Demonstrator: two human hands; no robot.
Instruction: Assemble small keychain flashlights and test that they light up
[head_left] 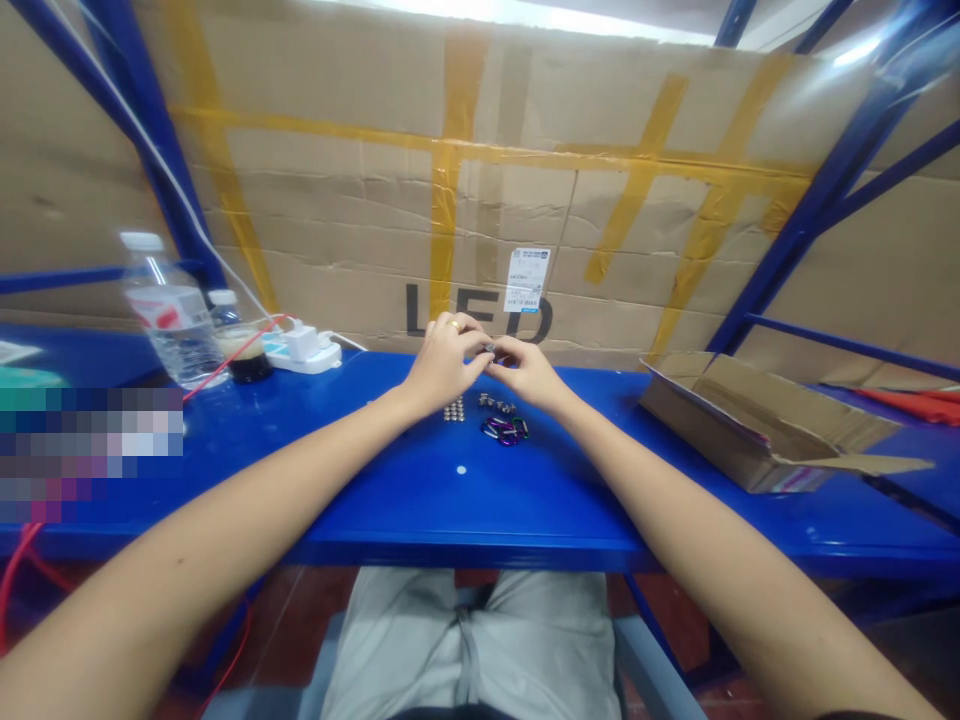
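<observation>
My left hand (450, 362) and my right hand (523, 372) meet above the blue table, fingertips pinched together. Between them is a small silvery metal piece (490, 349), too small to name and partly covered by the fingers. Both hands are closed on it. Just below the left hand, several small round metal pieces (454, 410) lie in neat rows. Beside them, under the right hand, is a loose group of small metal fittings (496, 403). Nearer to me lies a small pile of carabiners (505, 431), purple and dark, with silvery parts.
An open cardboard box (750, 430) stands on the blue table (461, 510) at right. On the left are a water bottle (169, 315), a bottle of dark liquid (244, 345), a white power strip (304, 350) and a red cable (232, 357). Large taped cardboard (337, 220) closes off the back.
</observation>
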